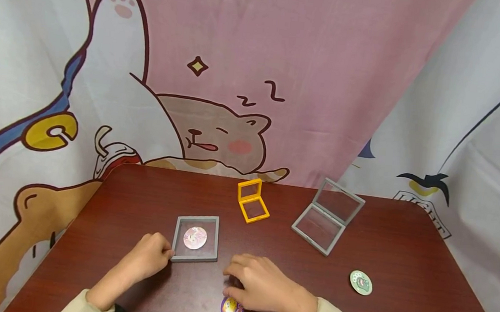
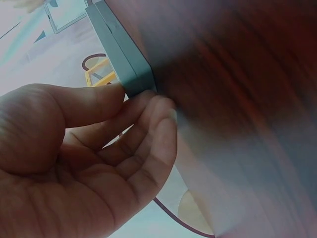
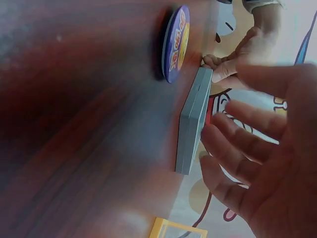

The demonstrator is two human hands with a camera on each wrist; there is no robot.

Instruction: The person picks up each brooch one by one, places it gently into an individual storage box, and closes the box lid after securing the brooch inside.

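A closed square grey display case (image 1: 194,259) with clear panes lies on the table, a round pink badge (image 1: 195,238) showing inside it. My left hand (image 1: 149,256) pinches the case's near left corner; in the left wrist view the thumb (image 2: 94,105) and curled fingertips meet at that corner. My right hand (image 1: 261,283) is to the right of the case, fingers spread and loosely bent, nothing between them. Just below its thumb in the head view lies a round purple badge (image 1: 232,311) with a yellow figure, seen flat on the table in the right wrist view.
Behind the case stands a small yellow case (image 1: 253,219), its lid raised. A larger grey case (image 1: 328,252) also stands open at the back right. A round green badge (image 1: 361,282) lies on the right side of the table (image 1: 406,254). A printed curtain (image 1: 330,59) hangs behind the table.
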